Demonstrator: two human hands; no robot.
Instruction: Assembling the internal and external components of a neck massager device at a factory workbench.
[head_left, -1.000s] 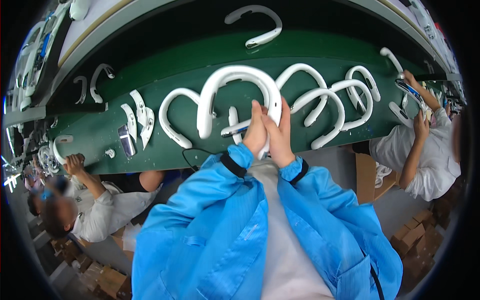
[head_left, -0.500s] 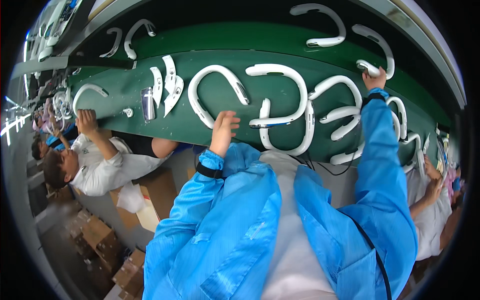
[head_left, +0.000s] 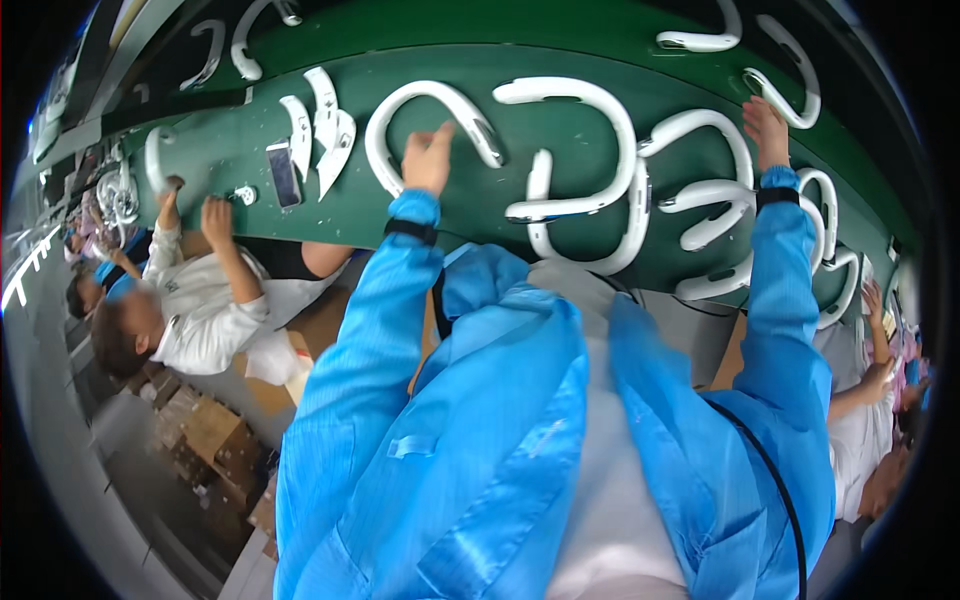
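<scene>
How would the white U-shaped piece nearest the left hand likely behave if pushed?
The white U-shaped piece is probably stiff, given its evenly held curve. Its smooth surface may feel slippery. Lying on the green table, it would likely slide or swivel rather than roll.

Left hand (head_left: pixel 427 162): loosely curled over a white hoop (head_left: pixel 377 140), contact unclear.
Right hand (head_left: pixel 768 135): fingers slightly apart, near the lower end of a white hook (head_left: pixel 811 88).
Bench (head_left: pixel 465 205): green, two crossing hoops (head_left: pixel 628 140) between the hands.
Plates (head_left: pixel 326 112): white, curved, beside a dark slab (head_left: pixel 284 176).
Co-worker (head_left: pixel 210 325): at left, white shirt, hands at the bench edge.
</scene>
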